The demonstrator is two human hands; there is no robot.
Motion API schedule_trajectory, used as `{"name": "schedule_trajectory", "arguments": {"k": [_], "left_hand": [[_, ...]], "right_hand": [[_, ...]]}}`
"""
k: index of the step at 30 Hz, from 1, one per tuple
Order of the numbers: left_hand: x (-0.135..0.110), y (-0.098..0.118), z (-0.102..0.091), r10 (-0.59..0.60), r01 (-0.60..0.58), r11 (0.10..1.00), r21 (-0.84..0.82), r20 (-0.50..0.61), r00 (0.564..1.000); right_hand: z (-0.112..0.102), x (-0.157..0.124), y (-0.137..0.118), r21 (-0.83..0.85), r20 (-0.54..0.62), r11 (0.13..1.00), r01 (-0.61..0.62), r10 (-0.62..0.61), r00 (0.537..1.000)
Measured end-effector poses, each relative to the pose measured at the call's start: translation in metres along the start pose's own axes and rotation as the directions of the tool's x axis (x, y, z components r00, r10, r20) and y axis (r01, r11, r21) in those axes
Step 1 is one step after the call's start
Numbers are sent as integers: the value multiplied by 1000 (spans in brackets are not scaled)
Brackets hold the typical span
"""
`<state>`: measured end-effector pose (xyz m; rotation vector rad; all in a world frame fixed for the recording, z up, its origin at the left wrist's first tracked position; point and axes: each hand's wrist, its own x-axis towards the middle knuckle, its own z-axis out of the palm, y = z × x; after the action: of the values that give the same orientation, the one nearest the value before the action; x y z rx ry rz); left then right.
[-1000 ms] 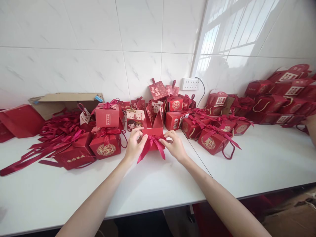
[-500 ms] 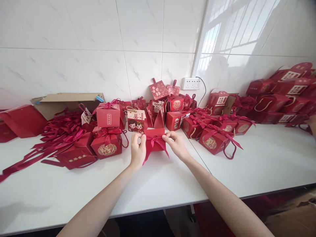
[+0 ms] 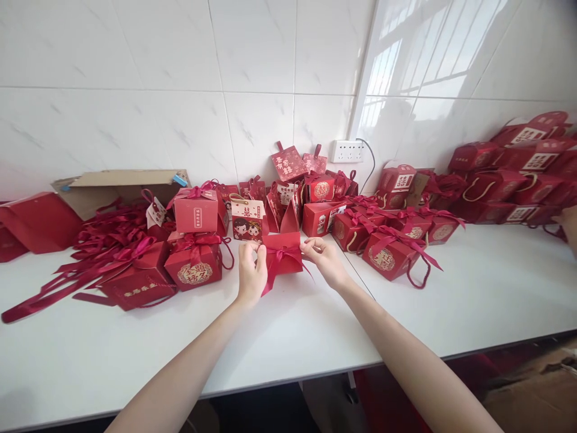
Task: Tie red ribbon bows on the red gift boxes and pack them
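Note:
Straight ahead of me, a small red gift box (image 3: 288, 267) with an upright flap stands on the white table (image 3: 297, 337). A dark red ribbon (image 3: 283, 254) is tied in a bow across its front, one tail hanging down at the lower left. My left hand (image 3: 252, 270) is closed in a pinch at the box's left side, on the left part of the bow. Opposite it, my right hand (image 3: 323, 260) pinches the bow's right part between thumb and fingers. The exact grip of the left fingertips is partly hidden.
Left of me lie a heap of ribbons (image 3: 112, 234), an open cardboard box (image 3: 121, 180) and red gift boxes (image 3: 193, 267). More bowed boxes (image 3: 387, 255) stand to the right, with a tall stack (image 3: 518, 174) at far right. A power strip (image 3: 347, 151) is on the wall.
The bow's right tail, broad before, now shows as a thin strip beside the right hand. The box front is tilted slightly differently. Both hands stay almost in place.

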<state>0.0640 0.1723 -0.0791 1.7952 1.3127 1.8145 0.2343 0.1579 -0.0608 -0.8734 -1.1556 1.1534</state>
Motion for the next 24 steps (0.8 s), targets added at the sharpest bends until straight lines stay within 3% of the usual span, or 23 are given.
{"name": "schedule_trajectory", "arguments": {"k": [8,13,24], "left_hand": [[0,4,3,-51,52,998,-33,28,998],[1,9,1,-136,143,984,-108,70,988],[3,8,0,-200,216,966,-142,123,972]], "right_hand": [[-3,3,3,-42,-18,999,-14,13,1000],[2,1,2,-201,59,977,72,-61,996],[-4,1,9,-269,162,957,107,-64,985]]}}
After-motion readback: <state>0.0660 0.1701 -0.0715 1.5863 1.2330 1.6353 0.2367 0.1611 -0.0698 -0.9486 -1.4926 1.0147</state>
